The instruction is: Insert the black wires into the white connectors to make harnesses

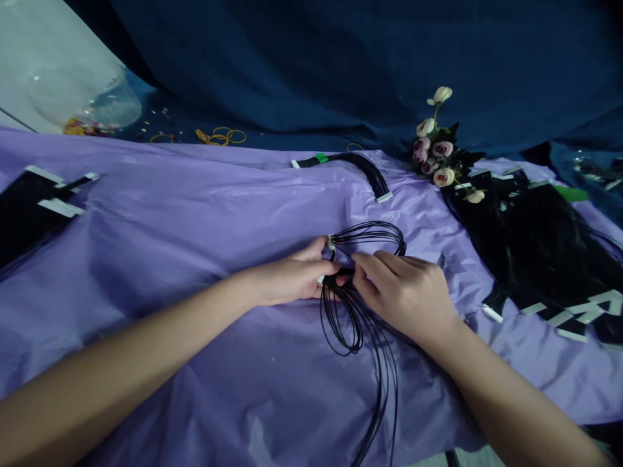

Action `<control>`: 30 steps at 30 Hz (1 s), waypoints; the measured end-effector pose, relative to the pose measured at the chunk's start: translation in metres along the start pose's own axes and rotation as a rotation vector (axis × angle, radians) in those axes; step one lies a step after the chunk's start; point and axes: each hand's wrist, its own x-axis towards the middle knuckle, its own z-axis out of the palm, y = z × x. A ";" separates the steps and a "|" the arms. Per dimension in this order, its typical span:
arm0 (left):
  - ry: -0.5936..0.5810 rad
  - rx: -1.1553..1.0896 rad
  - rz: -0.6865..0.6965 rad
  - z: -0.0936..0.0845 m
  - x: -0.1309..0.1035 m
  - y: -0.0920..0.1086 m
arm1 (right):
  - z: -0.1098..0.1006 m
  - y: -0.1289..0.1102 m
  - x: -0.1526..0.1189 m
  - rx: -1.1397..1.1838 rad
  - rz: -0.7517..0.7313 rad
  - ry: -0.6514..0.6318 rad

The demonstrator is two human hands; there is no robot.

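Observation:
A bundle of thin black wires [348, 321] with white connectors is between my two hands, over the purple sheet. My left hand [309, 269] pinches the bundle beside a white connector [331, 242], thumb on top. Curled over the wires just to the right, my right hand [403, 285] grips them with its fingers closed; its fingertips are partly hidden. One loop of wire arcs above the hands, another hangs below, and long loose strands trail toward the front edge.
A short black cable [370, 168] with green tape lies behind my hands. Piles of black cables with white connectors lie right [540, 240] and left [29, 211]. Artificial flowers [440, 149], yellow rubber bands [221, 135] and a tipped clear container [114, 104] are at the back.

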 end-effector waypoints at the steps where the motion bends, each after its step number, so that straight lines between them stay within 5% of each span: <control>1: 0.005 0.003 -0.002 0.000 0.000 0.000 | 0.000 -0.001 0.000 -0.006 0.006 -0.002; 19: 0.003 0.032 0.011 -0.004 0.002 -0.008 | 0.011 -0.004 0.000 0.010 0.114 -0.006; 30: 0.024 0.124 0.018 -0.001 0.000 -0.007 | 0.008 -0.003 0.006 0.659 0.534 -0.235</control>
